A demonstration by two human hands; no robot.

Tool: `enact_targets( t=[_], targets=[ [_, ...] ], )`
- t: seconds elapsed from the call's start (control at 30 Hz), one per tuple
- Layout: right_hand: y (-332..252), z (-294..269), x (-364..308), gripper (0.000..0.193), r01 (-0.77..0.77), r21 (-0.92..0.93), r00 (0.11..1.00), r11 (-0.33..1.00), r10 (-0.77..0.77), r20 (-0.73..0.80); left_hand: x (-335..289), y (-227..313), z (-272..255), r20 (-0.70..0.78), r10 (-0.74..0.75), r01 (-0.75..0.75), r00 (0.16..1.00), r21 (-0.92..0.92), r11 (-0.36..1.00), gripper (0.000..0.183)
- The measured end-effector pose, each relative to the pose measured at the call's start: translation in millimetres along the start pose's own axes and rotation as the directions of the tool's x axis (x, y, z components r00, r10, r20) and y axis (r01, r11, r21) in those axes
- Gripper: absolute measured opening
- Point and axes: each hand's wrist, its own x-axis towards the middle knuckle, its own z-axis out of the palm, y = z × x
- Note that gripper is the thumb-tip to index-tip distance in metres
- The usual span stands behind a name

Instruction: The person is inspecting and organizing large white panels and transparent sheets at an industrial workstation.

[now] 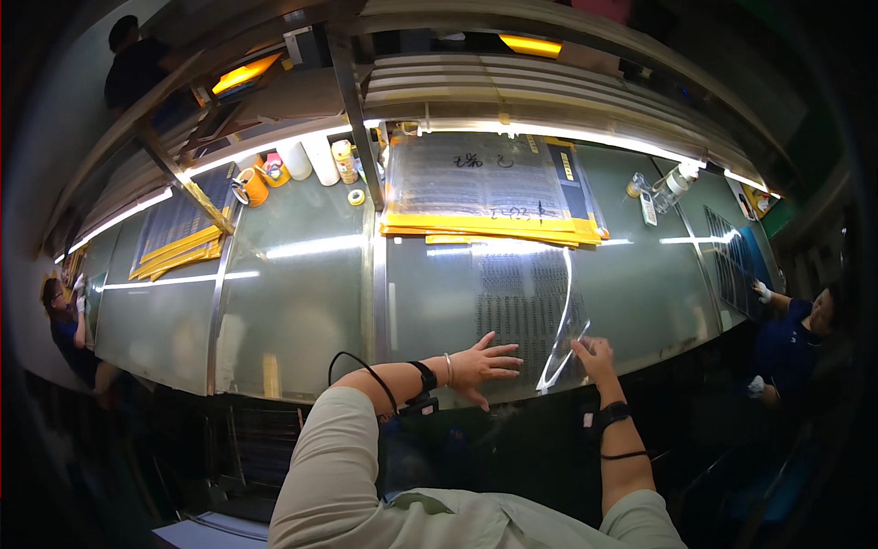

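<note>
On the light table (425, 343) in front of me lies a see-through sheet (517, 311) printed with rows of fine dark marks. Its right edge catches the light as a bright curved line, and the near right corner is lifted. Between the fingertips of my right hand (596, 359) is this raised corner of clear film (569, 346). My left hand (480, 368) is spread flat, fingers apart, at the sheet's near left edge. Whether its fingertips touch the sheet or hover just over it is hard to see.
Beyond the sheet lies a stack of dark films with yellow borders (476, 188). Another such stack (183, 220) is at far left, near tape rolls (251, 188) and white rolls (320, 160). A metal post (352, 101), bottle (675, 188) and two co-workers (800, 339) flank the table.
</note>
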Motion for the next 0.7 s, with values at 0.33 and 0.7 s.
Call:
enact_targets(
  t=[0.33, 0.7],
  targets=[
    [-12.9, 25.8, 15.8, 0.047, -0.623, 0.411, 0.759, 0.666, 0.388, 0.523, -6.8, -12.3, 4.9, 0.002, -0.036, 0.035, 0.999, 0.061, 0.998, 0.091],
    [-70.4, 63.6, -86.2, 0.058, -0.425, 0.891, 0.861, 0.156, 0.373, 0.346, -9.4, 20.7, 8.4, -0.135, -0.047, 0.046, 0.990, -0.016, 0.999, 0.102]
  ],
)
